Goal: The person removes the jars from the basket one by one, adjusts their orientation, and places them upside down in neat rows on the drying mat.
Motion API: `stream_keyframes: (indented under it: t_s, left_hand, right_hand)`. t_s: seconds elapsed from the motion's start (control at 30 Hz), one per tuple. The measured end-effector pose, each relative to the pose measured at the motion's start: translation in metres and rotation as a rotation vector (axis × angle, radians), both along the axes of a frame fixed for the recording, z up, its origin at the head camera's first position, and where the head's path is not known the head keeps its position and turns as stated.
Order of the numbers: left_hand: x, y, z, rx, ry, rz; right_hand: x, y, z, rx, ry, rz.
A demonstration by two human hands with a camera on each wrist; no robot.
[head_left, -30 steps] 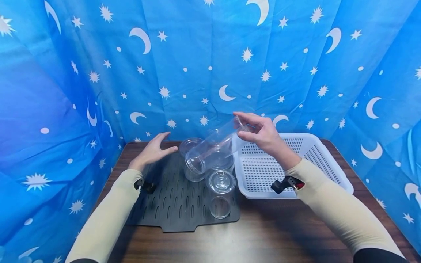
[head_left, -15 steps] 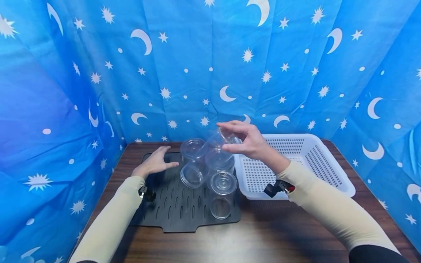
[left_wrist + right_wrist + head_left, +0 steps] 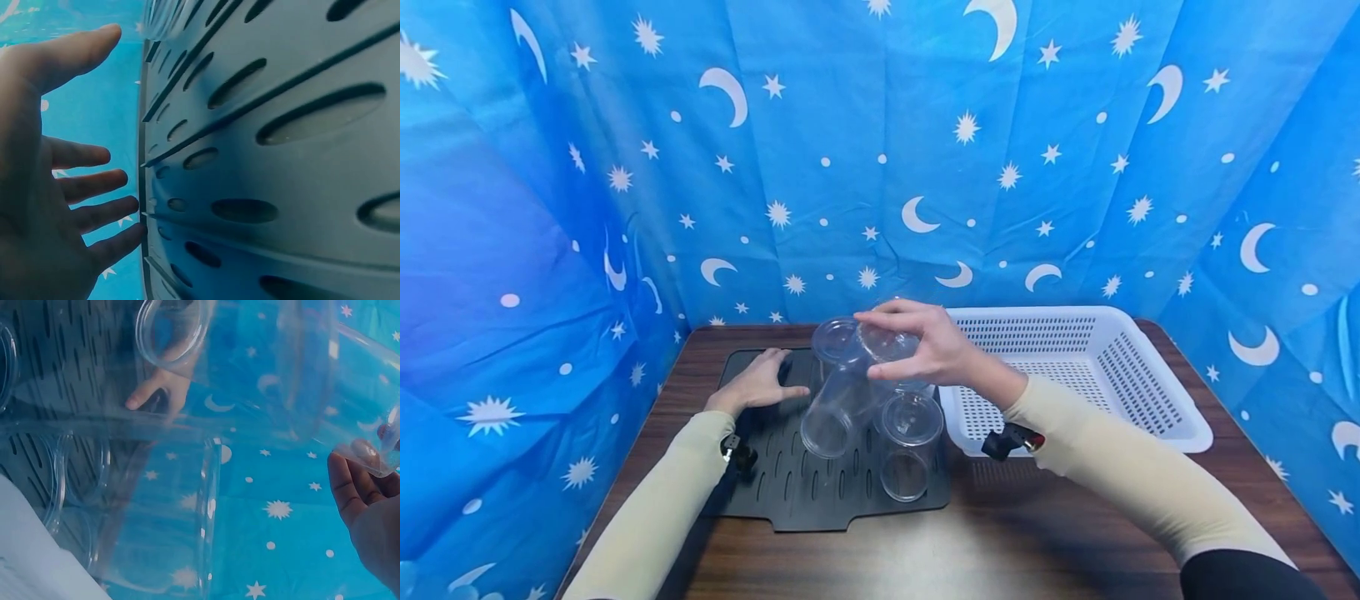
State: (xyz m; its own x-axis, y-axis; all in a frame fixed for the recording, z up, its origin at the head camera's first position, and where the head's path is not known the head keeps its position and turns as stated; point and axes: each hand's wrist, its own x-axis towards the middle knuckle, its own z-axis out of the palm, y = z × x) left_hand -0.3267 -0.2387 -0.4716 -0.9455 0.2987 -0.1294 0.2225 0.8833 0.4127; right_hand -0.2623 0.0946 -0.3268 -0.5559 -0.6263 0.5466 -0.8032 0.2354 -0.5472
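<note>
My right hand (image 3: 928,343) grips one end of a clear plastic jar (image 3: 835,417), fingers above and thumb below. The jar tilts, its far end pointing down and left over the dark mat (image 3: 782,492). In the right wrist view, curled fingertips (image 3: 350,478) hold the jar's end. More clear jars stand on the mat: a front jar (image 3: 912,446) and a back-left jar (image 3: 835,337); another behind is partly hidden by my right hand. My left hand (image 3: 754,385) is spread low over the mat's left part, holding nothing; its fingers (image 3: 103,184) are extended.
A white perforated basket (image 3: 1195,433) stands on the right of the wooden table (image 3: 1037,533), close beside the mat and jars. A blue curtain (image 3: 880,108) with moons and stars encloses the table at the back and both sides.
My right hand has carried the tilted jar left and down, from beside the basket to over the mat. My left hand has lowered slightly toward the mat, still spread.
</note>
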Motion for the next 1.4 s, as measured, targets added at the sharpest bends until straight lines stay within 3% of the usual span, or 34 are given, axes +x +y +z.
stream_keyframes:
  t_s: [0.43,0.8,1.4]
  left_hand:
    - [0.005,-0.001,-0.008,-0.118,0.011,0.001]
    - [0.007,0.001,-0.014,-0.15,-0.022,0.017]
    - [0.007,0.001,-0.017,-0.173,0.013,0.01]
  right_hand:
    - [0.008,-0.02,-0.012,0.121,0.094,0.031]
    - [0.011,-0.032,-0.024,0.235,0.187,0.068]
    - [0.011,-0.038,-0.027,0.398,0.144,0.057]
